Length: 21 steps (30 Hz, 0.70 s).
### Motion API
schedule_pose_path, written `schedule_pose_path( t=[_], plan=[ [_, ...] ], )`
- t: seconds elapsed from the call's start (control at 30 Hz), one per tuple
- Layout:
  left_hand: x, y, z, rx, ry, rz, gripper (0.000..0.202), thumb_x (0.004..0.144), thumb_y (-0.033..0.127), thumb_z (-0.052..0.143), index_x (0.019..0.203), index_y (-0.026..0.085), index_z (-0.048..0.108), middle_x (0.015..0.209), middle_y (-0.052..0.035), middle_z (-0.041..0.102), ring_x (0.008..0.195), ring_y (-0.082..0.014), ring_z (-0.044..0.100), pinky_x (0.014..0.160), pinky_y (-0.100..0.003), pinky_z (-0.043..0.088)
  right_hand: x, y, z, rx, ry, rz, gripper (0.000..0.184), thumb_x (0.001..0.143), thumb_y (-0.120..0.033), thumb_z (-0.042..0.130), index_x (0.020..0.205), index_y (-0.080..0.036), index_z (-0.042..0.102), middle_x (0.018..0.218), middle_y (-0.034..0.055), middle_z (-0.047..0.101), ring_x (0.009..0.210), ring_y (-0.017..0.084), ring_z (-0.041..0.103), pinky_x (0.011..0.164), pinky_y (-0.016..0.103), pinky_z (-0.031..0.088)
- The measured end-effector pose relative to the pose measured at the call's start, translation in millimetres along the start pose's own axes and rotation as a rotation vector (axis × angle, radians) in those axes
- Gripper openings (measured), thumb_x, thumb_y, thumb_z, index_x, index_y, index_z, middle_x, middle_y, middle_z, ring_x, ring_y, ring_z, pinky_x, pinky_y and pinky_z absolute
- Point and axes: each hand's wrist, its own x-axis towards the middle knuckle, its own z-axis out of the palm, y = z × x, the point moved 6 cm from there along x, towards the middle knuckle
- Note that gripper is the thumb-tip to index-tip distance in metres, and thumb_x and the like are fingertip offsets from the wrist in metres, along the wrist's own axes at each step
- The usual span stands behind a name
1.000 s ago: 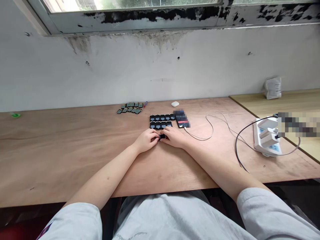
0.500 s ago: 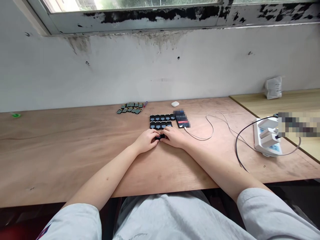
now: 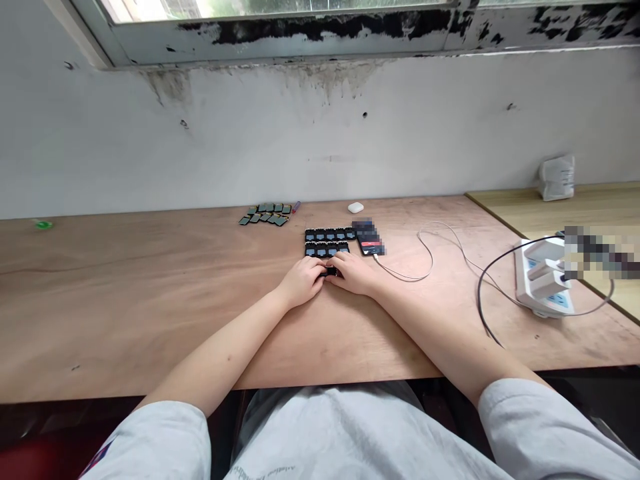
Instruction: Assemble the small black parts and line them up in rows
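My left hand (image 3: 303,281) and my right hand (image 3: 355,273) rest on the wooden table (image 3: 150,287), fingers curled together around a small black module (image 3: 331,271) held between them. Just beyond my fingers lie two rows of several similar black modules (image 3: 327,241) with small screens. Farther back on the left sits a loose cluster of greenish flat pieces (image 3: 265,215).
A phone (image 3: 371,240) with a white cable (image 3: 435,257) lies right of the modules. A white earbud case (image 3: 355,207) sits near the wall. A white power strip (image 3: 545,280) with a black cord is at the right. A lighter table (image 3: 550,207) adjoins there.
The hands stay on the small module with barely any finger motion. The whole view has shifted slightly to the right as my head moved.
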Motion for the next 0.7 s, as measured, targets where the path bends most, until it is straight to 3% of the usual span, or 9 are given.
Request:
schedule_pose_path(
  t=[0.57,0.7],
  plan=[
    [-3,-14,-2.3,-0.059,-0.052,0.007,0.027,0.098,0.024,0.056,0.120,0.028,0.072,0.126,-0.0074,0.068,0.119,-0.0265,0.059,0.105,-0.049,0.049,0,4,2,0.043,-0.016,-0.005,0.032,0.097,-0.039,0.069,0.121,-0.018,0.066,0.113,0.0120,0.065,0.104,0.027,0.061,0.090,0.039,0.047],
    [-5,-17,-1.4,-0.064,-0.045,0.015,0.022,0.099,0.025,0.056,0.114,0.028,0.073,0.125,-0.0068,0.069,0.118,-0.0259,0.060,0.103,-0.048,0.050,-1,3,0,0.039,-0.014,-0.003,0.032,0.097,-0.039,0.069,0.121,-0.018,0.066,0.114,0.0114,0.065,0.104,0.026,0.061,0.090,0.039,0.047]
  ],
)
